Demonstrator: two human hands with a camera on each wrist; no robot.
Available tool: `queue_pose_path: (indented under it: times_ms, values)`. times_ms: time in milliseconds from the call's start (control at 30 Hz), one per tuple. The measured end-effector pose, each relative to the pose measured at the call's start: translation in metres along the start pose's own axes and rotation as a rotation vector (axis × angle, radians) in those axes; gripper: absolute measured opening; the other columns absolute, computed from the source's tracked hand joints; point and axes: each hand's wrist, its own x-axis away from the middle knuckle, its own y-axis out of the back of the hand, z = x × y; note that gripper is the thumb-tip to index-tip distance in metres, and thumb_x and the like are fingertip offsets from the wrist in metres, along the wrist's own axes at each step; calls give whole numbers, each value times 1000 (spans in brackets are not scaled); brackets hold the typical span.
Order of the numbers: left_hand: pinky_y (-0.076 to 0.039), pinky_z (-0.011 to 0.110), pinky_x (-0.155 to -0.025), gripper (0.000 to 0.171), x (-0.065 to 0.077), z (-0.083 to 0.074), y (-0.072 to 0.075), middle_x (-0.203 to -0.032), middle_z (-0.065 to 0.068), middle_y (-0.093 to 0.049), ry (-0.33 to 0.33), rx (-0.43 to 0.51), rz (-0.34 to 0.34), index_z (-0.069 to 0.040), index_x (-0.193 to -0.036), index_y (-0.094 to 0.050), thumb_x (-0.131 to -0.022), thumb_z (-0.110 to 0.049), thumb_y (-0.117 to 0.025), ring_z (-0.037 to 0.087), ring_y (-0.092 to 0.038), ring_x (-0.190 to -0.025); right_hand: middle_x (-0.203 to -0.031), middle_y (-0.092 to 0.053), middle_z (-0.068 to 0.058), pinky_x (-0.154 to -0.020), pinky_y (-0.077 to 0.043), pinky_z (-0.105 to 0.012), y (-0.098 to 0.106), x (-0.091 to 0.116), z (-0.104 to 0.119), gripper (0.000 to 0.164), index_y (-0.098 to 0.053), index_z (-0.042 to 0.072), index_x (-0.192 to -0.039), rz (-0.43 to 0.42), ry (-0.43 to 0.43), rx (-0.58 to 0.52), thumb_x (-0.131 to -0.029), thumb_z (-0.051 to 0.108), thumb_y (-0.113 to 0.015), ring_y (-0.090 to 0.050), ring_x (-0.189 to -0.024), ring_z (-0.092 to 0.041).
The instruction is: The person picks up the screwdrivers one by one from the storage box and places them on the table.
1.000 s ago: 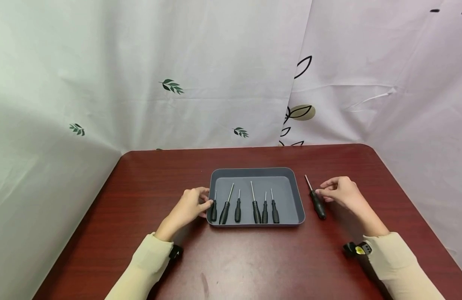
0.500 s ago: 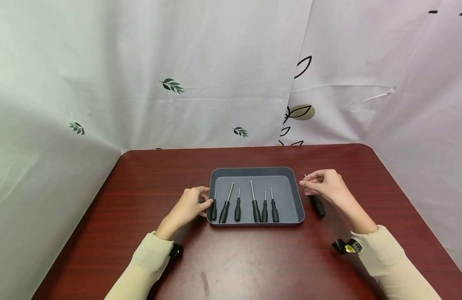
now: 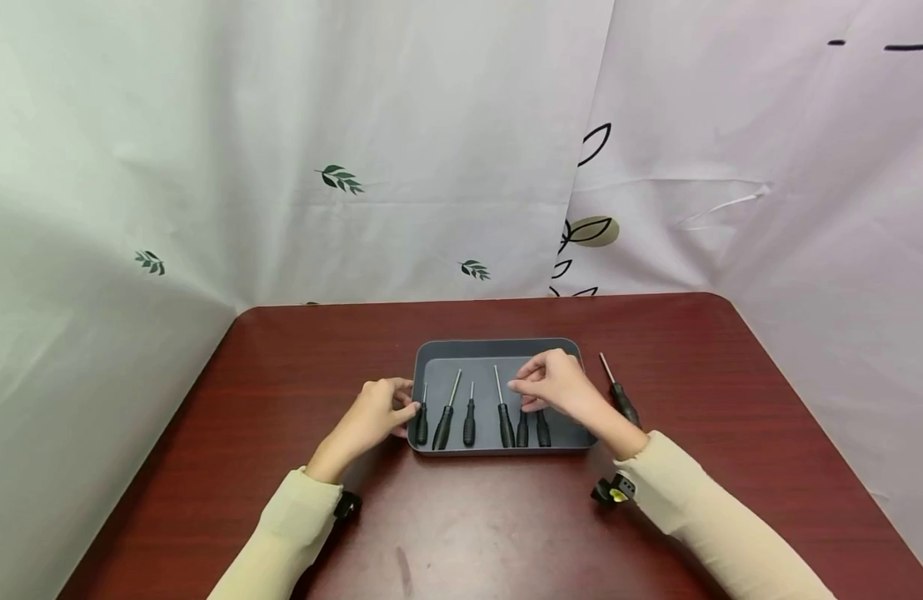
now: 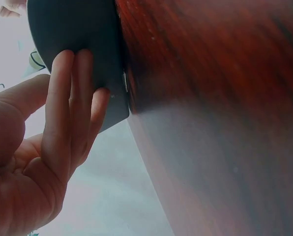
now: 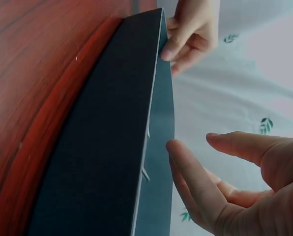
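The right hand (image 3: 555,383) has been brought leftward from the lone screwdriver (image 3: 623,403) to above the tray (image 3: 476,352), thumb and fingers parted around nothing; the tray's left wall is pinched, as before, by the left hand (image 3: 379,408). The lone screwdriver is left on the counter (image 3: 461,508) right of the tray, shaft aimed away and slightly left. Inside, six screwdrivers (image 3: 469,425) are pointed away too, the two rightmost partly covered by the right hand.
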Motion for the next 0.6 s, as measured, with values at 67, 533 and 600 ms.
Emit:
queue_pose_path:
  times_ms: [67, 533, 600]
  values:
    - [-59, 26, -49, 40, 0, 0, 0, -89, 15, -70, 1, 1, 3, 15, -128, -57, -92, 1, -68, 16, -67, -57, -83, -69, -28, -63, -63, -40, -10, -2, 2, 14, -68, -11, -92, 11, 5, 35, -88, 1, -75, -72, -64, -29]
    - [-59, 26, -49, 40, -1, 3, -1, -91, 16, -70, -5, -7, 8, 16, -128, -56, -92, 1, -67, 16, -67, -57, -76, -70, -23, -57, -63, -36, -45, -14, 7, 13, -69, -5, -81, 16, -57, 93, -85, 3, -79, -70, -57, -26]
    - [-59, 26, -49, 40, -2, 2, -1, -91, 16, -70, -11, -12, 10, 15, -128, -57, -92, 1, -67, 16, -68, -57, -73, -69, -22, -55, -62, -35, -48, -15, 7, 14, -69, -3, -79, 13, -62, 118, -84, 3, -80, -70, -55, -25]
